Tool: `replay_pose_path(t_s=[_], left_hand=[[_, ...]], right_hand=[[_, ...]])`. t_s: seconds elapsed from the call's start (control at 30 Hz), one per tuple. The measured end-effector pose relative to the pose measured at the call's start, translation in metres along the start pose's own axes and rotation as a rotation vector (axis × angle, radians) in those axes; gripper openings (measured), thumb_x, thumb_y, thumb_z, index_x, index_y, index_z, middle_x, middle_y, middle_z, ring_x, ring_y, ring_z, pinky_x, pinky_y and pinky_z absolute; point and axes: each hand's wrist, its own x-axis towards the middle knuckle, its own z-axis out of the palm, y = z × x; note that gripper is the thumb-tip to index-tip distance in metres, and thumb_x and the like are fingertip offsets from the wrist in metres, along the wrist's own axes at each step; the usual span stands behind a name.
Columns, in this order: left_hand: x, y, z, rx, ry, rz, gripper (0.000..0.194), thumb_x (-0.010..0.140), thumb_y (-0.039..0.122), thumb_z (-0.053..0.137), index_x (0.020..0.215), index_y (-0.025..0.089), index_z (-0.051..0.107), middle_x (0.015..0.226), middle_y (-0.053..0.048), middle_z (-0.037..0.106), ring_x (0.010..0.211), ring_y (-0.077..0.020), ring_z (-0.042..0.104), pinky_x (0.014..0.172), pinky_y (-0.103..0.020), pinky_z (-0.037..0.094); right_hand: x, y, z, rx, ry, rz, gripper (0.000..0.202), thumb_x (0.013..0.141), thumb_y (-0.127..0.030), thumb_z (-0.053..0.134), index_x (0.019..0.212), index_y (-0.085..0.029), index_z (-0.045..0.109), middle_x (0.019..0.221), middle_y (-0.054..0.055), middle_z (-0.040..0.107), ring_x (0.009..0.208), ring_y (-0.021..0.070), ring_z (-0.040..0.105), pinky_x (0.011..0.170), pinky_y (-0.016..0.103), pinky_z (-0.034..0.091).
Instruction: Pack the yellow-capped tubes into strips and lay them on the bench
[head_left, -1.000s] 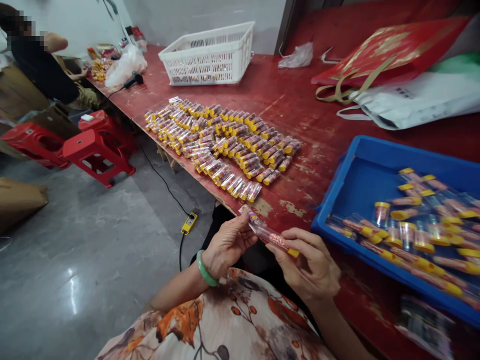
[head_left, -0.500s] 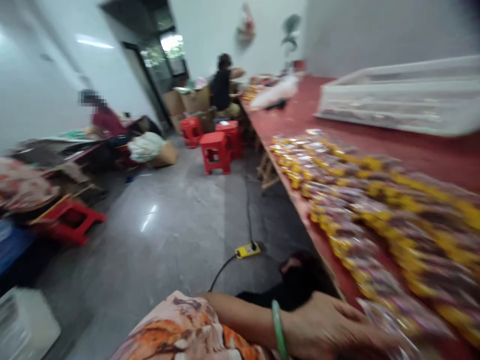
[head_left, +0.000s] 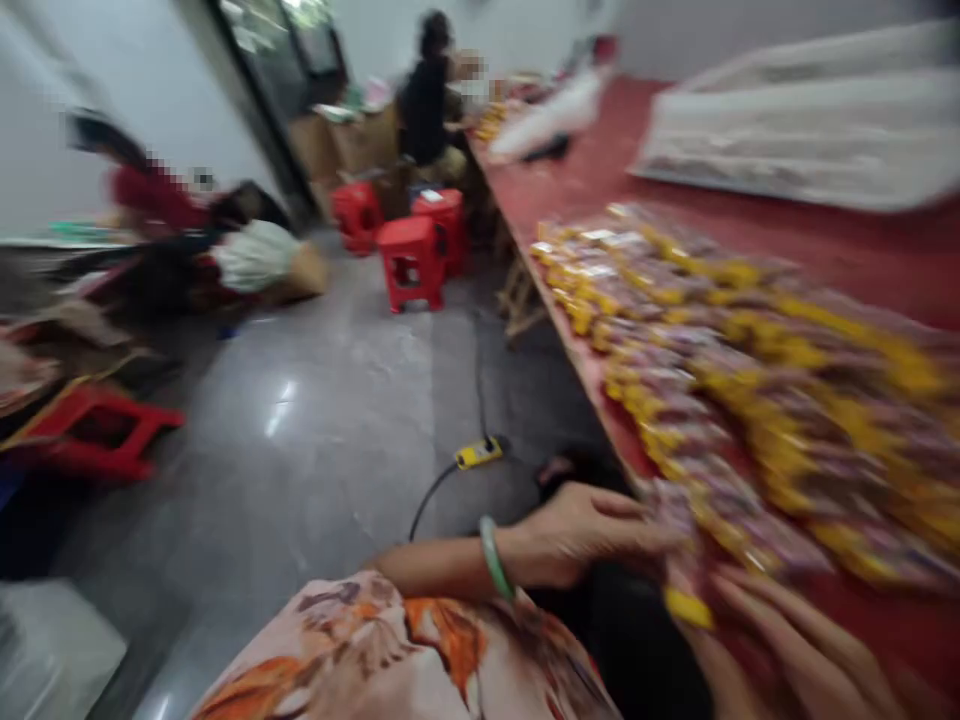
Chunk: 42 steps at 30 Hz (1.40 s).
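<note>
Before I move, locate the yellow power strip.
The yellow power strip lies on the floor in the head view, left of the red table, beyond the left hand.

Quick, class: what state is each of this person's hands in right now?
Left hand: fingers closed on a yellow-capped tube.
Right hand: beside the capped end; too blurred to tell whether it grips.

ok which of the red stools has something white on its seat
The rightmost red stool, partly behind the nearer one beside it; only its seat shows a small white item.

left hand (head_left: 577,535) holds yellow-capped tube (head_left: 684,575) | right hand (head_left: 810,640) near it
</note>
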Motion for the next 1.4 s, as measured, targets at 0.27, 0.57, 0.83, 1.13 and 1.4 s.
replay_pose_path(t_s=[0.27,0.57,0.83,1.13,1.4], left_hand=[[-0.002,0.005,0.015,0.182,-0.156,-0.082,0.033,0.062,0.039,0.083,0.079,0.011,0.076,0.072,-0.006,0.070,0.067,-0.0142,0.060,0.072,-0.027,0.046],[-0.007,-0.020,0.025,0.252,-0.173,-0.135,0.032,0.064,0.039,0.081,0.081,0.011,0.077,0.069,-0.005,0.068,0.065,-0.0141,0.060,0.073,-0.028,0.047],[-0.003,-0.025,0.034,0.233,-0.183,-0.147,0.035,0.062,0.041,0.083,0.081,0.012,0.077,0.070,-0.004,0.068,0.066,-0.0126,0.058,0.071,-0.025,0.045],[-0.002,-0.033,0.036,0.215,-0.197,-0.152,0.034,0.061,0.039,0.084,0.082,0.013,0.077,0.072,-0.005,0.071,0.067,-0.0117,0.059,0.073,-0.024,0.045],[-0.006,-0.038,0.038,0.226,-0.153,-0.149,0.036,0.059,0.040,0.085,0.081,0.013,0.077,0.069,-0.004,0.069,0.064,-0.0113,0.058,0.066,-0.023,0.045]], right_hand=[[-0.015,-0.020,-0.018,-0.282,0.108,0.144,0.029,0.079,-0.011,0.065,0.107,-0.021,0.061,0.105,0.006,0.064,0.068,0.0129,0.061,0.058,0.029,0.054],[-0.034,-0.028,-0.028,-0.330,0.202,0.204,0.023,0.080,-0.009,0.060,0.100,-0.019,0.059,0.101,0.007,0.063,0.067,0.0122,0.058,0.054,0.025,0.051],[-0.034,-0.025,-0.044,-0.278,0.123,0.157,0.024,0.081,-0.008,0.060,0.103,-0.019,0.063,0.093,0.007,0.068,0.083,0.0167,0.067,0.068,0.028,0.057],[-0.049,-0.022,-0.038,-0.339,0.241,0.094,0.032,0.078,-0.005,0.063,0.105,-0.020,0.067,0.094,0.008,0.069,0.080,0.0174,0.068,0.065,0.029,0.059],[-0.054,-0.020,-0.036,-0.357,0.260,0.077,0.032,0.079,-0.006,0.061,0.106,-0.021,0.068,0.093,0.007,0.070,0.078,0.0190,0.069,0.064,0.031,0.060]])
